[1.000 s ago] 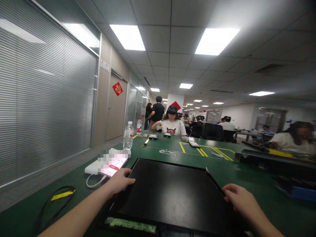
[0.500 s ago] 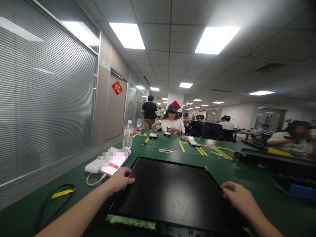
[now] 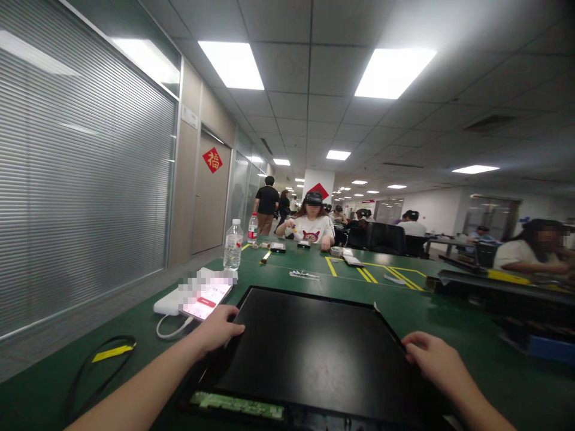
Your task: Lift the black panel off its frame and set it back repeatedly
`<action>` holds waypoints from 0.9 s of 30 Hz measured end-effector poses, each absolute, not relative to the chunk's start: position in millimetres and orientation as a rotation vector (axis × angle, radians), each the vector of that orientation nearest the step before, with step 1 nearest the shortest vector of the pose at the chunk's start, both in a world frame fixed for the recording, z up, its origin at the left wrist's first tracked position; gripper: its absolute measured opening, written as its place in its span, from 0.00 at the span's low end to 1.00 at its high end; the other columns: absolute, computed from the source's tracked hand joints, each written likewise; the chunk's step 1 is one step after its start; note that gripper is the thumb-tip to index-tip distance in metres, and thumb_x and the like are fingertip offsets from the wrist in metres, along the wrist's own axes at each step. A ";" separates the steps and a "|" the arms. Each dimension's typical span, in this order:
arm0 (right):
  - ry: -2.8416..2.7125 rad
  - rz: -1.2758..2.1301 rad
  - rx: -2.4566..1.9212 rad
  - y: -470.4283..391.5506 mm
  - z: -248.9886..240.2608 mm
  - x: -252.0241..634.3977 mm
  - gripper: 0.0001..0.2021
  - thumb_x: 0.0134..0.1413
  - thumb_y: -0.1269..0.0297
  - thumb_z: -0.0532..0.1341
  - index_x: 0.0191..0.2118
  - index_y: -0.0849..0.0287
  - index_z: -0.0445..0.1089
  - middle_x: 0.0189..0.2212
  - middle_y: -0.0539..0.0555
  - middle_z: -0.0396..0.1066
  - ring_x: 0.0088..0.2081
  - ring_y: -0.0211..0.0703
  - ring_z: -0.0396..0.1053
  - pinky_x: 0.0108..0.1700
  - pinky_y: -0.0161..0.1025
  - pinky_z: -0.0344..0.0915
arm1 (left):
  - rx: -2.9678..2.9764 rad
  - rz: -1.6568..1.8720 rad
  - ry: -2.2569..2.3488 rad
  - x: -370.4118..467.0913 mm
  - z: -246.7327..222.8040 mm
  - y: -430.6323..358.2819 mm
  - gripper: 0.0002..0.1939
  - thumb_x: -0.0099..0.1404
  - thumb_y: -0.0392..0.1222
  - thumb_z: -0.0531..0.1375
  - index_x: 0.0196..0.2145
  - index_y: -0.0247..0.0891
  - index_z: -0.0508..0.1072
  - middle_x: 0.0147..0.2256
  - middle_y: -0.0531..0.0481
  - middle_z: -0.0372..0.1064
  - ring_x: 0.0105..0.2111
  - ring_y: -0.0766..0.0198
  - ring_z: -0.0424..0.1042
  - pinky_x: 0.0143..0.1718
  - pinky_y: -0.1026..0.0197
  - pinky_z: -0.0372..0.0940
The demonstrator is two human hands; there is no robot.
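A large black flat panel (image 3: 309, 353) lies on the green table in front of me, its dark face up. Along its near left edge shows a green circuit board (image 3: 238, 405). My left hand (image 3: 218, 328) grips the panel's left edge, the thumb resting on top. On the opposite side, my right hand (image 3: 426, 353) has its curled fingers closed on the right edge. The undersides of the fingers are hidden.
Left of the panel are a phone (image 3: 207, 298) on a white cable, a bottle (image 3: 232, 245) and a black cable (image 3: 76, 374) with a yellow tag. Dark parts (image 3: 494, 293) lie at right. A person (image 3: 313, 224) sits across the table (image 3: 269, 278).
My hands and the panel have hardly moved. The person across has lowered a hand to the table. In the background, the walking person has shifted slightly left and another person has appeared.
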State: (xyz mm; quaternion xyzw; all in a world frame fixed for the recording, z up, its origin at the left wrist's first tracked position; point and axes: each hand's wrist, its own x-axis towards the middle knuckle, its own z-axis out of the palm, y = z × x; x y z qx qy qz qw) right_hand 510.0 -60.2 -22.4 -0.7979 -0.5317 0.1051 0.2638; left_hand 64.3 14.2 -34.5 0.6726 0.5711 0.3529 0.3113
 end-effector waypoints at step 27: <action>-1.380 0.182 -2.279 -60.1 -28.0 527.8 0.14 0.44 0.59 0.51 0.32 0.54 0.72 0.34 0.54 0.74 0.38 0.49 0.70 0.36 0.40 0.62 | 2.213 0.675 1.759 57.2 -41.9 22.9 0.14 0.56 0.38 0.51 0.35 0.31 0.72 0.40 0.38 0.69 0.42 0.53 0.67 0.46 0.57 0.58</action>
